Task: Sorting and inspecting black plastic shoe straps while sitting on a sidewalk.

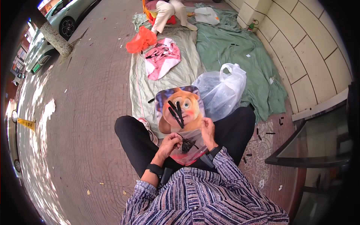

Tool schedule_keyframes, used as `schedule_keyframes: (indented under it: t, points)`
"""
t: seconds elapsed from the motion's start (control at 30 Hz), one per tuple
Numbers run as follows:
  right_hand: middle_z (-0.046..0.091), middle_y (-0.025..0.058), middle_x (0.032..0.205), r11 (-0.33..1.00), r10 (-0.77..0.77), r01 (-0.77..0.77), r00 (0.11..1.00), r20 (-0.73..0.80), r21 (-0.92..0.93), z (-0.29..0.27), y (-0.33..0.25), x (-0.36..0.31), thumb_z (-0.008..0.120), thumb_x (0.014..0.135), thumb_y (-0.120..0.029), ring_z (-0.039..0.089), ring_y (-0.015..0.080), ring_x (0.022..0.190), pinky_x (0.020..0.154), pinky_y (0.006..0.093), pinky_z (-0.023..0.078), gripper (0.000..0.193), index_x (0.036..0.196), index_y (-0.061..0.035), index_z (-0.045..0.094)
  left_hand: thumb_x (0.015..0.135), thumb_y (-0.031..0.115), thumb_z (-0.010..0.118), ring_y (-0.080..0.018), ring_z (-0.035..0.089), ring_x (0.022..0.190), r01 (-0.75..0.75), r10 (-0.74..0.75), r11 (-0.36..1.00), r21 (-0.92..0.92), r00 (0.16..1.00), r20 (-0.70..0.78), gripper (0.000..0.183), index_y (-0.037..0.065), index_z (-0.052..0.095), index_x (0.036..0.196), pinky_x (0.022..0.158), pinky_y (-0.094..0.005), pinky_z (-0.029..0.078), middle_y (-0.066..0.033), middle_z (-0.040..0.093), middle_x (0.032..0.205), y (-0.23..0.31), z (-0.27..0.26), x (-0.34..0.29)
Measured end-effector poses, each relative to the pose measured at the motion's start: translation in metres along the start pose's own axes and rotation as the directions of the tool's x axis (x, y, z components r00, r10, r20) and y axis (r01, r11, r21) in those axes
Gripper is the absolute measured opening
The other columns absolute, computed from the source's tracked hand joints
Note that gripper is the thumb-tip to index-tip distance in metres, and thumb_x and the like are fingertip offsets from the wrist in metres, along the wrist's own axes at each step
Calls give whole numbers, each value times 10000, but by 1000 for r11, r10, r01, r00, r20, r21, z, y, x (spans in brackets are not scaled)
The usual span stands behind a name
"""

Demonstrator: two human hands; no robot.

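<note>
My left hand (171, 144) is closed in a pinch beside a clump of small black pieces (187, 146). What its fingertips hold is too small to make out. The clump lies in a clear plastic bag (180, 156) on my lap. Closed at the lower right corner of a cartoon-printed square board (187, 125) is my right hand (208, 131); whatever lies between those fingers is hidden. Several black strips (176, 114) rest across the board's printed face, just beyond my hands.
A full-looking white plastic bag (221, 92) stands right of the board. Pink cloth (163, 62) and a red bag (141, 40) lie on pale sheeting (142, 88) ahead. Another person (165, 15) sits at the far end. A dark-framed glass panel (311, 146) juts in at right.
</note>
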State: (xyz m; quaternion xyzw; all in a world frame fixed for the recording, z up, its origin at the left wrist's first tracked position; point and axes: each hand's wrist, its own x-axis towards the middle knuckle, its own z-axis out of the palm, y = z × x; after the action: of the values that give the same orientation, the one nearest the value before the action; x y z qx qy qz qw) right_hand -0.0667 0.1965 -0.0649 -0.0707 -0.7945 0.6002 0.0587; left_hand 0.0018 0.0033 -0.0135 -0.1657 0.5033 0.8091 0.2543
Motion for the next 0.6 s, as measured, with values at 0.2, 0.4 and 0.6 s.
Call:
schedule_keyframes:
  t: [0.2,0.4,0.6]
  points:
    - [506,87,958,943,332,-327,924,189,-60,-6,53,4,555,779,-182,510,168,887,720,299,439,341,1043,-21,410,770,57,526,-133,508,557,32,-25,990,-135,998,49,73,49,498,837,535,-244,427,-84,563,714,6,1,-21]
    - [457,129,1125,877,424,-480,782,457,9,-7,25,-1,606,722,-244,468,173,1006,743,277,422,587,1179,12,341,717,-57,485,-160,526,544,-61,73,960,-275,997,33,168,22,516,862,547,-257,444,-111,560,708,5,-9,-26]
    - [492,221,1024,963,200,-109,902,382,-248,-11,-11,-26,579,687,-188,458,307,1001,831,376,371,495,1092,50,424,721,-44,463,-159,510,553,-198,209,915,-352,978,-8,222,1,548,921,531,-252,423,-101,546,727,21,-8,-26]
